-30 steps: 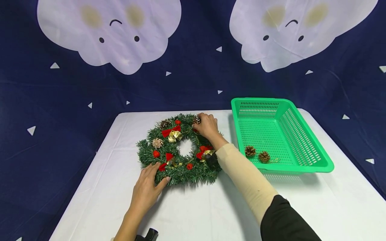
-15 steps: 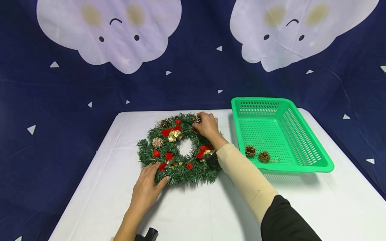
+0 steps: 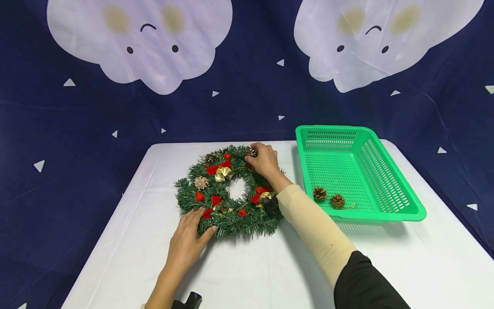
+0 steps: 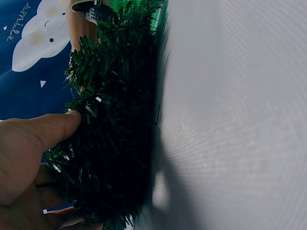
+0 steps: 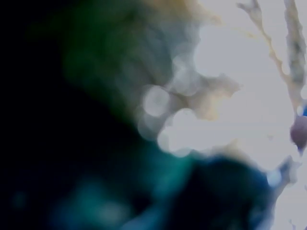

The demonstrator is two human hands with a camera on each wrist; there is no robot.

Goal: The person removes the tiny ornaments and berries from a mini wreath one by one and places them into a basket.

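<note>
My right fingers (image 3: 259, 147) pinch a pinecone (image 3: 251, 152) at far right on the wreath (image 3: 231, 223), left fingers (image 3: 192, 216) spread at its near left; hard tugging could drag it.

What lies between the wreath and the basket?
In the head view, the right arm's beige sleeve crosses the near part of the gap between wreath and basket; farther back, only bare white cloth shows.
</note>
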